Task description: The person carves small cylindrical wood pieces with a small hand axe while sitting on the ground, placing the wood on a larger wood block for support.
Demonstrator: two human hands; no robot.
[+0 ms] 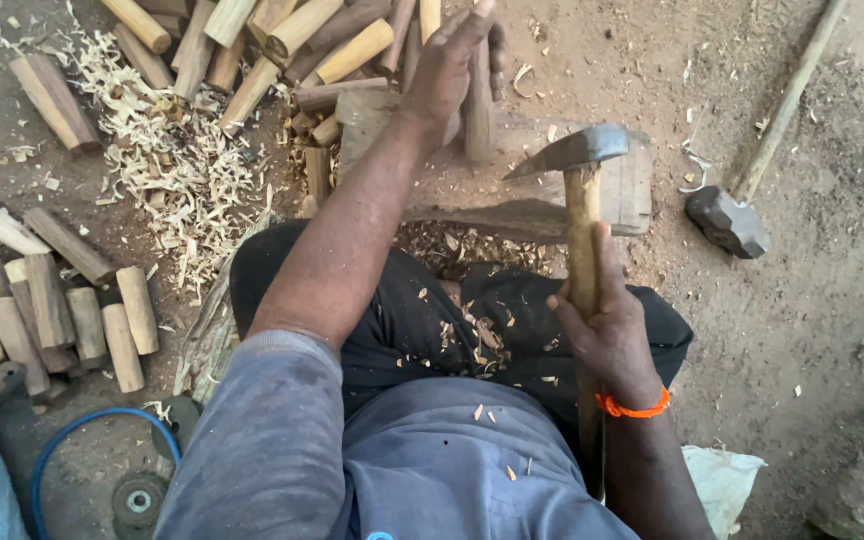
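Note:
My left hand grips an upright wooden stick standing on a flat wooden block in front of my knees. My right hand holds the wooden handle of a small hatchet, whose metal head hangs raised just right of the stick, blade pointing left. An orange band circles my right wrist. Wood chips lie scattered over my dark trousers.
A pile of cut sticks lies at the top, with pale shavings to its left. More short sticks sit at the left. A heavy hammer with a long handle rests at the right. A blue ring lies lower left.

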